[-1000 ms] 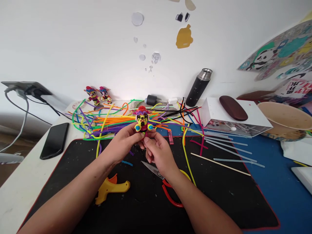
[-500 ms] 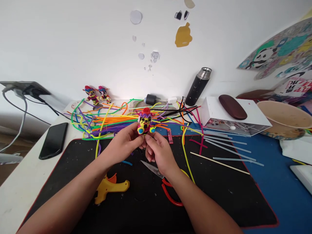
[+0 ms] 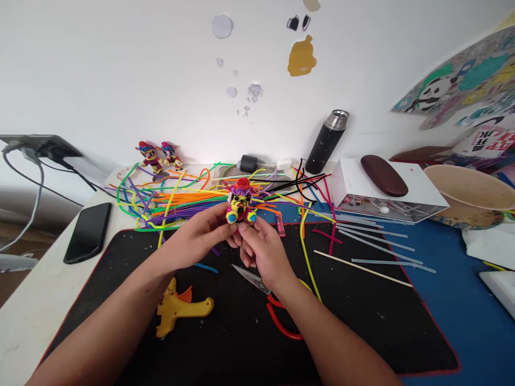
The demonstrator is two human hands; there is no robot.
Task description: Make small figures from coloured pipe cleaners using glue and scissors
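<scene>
A small pipe-cleaner doll (image 3: 240, 202) with a red and purple top, a yellow face and blue-and-yellow feet is held upright over the mat. My left hand (image 3: 207, 233) is closed on its lower left side, thumb in front. From the right, my right hand (image 3: 261, 246) pinches the doll's base with thumb and fingers. Both thumbs nearly meet under the feet; the fingertips behind are hidden. Below my right hand lie scissors (image 3: 284, 328) with red handles, partly covered by the forearm. A yellow glue gun (image 3: 183, 308) rests near my left forearm.
Colourful pipe cleaners (image 3: 181, 206) spread along the back. Two similar dolls (image 3: 148, 155) stand by the wall. A phone (image 3: 88, 231) lies left. Glue sticks (image 3: 386, 246), a wooden stick (image 3: 362, 268), a black flask (image 3: 328, 142) and a white box (image 3: 374, 187) are right, around the black mat (image 3: 362, 332).
The doll has tilted slightly in my fingers, so its red top and face show a little more. Both hands keep their hold in nearly the same place.
</scene>
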